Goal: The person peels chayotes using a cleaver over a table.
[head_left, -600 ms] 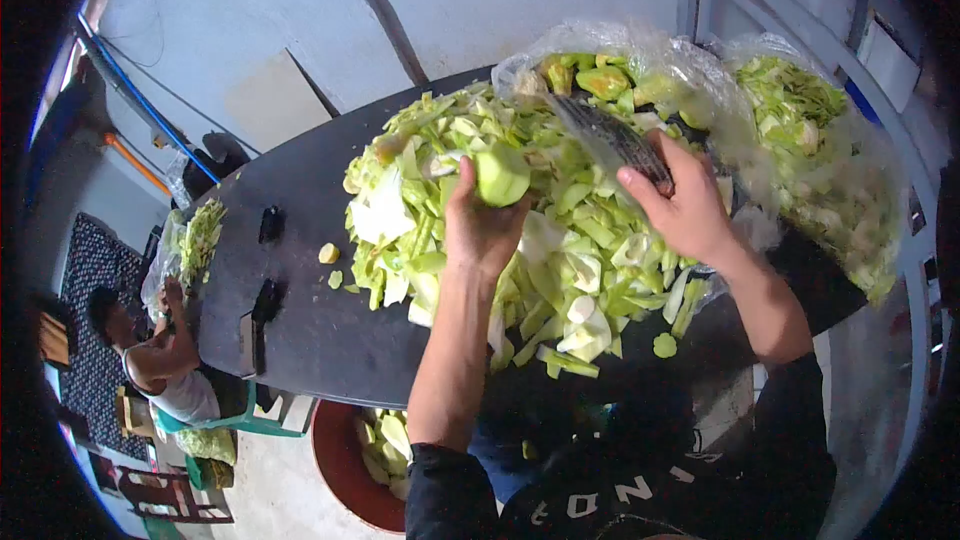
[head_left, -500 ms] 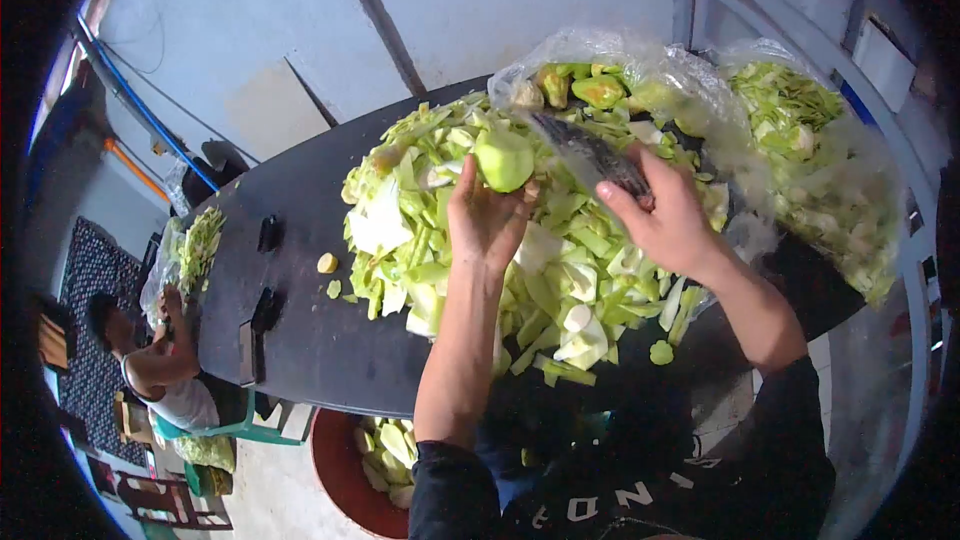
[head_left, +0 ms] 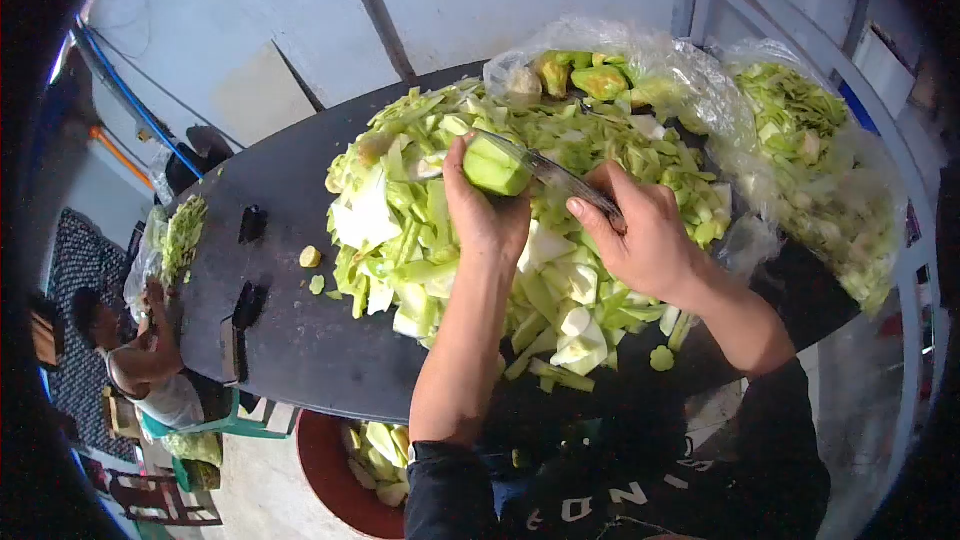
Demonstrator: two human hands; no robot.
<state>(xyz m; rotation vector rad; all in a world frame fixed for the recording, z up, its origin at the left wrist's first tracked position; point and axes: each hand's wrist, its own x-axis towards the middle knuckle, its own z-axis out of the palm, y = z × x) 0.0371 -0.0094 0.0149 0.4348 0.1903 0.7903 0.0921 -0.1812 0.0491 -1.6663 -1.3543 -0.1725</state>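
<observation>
Head view: gripping a pale green vegetable (head_left: 497,166) near the centre of the frame, clasped between thumb and fingers of the left hand (head_left: 487,218), at its upper end. Clutching a dark knife (head_left: 577,188) in the right hand (head_left: 648,232), closed round the handle just right of the vegetable, with the blade slanting up and left to its upper edge, too blurred to tell how deep. Holding both over a heap of green and white pieces (head_left: 400,260) on the dark bench (head_left: 310,355), left of a clear plastic bag (head_left: 700,90) at upper right.
</observation>
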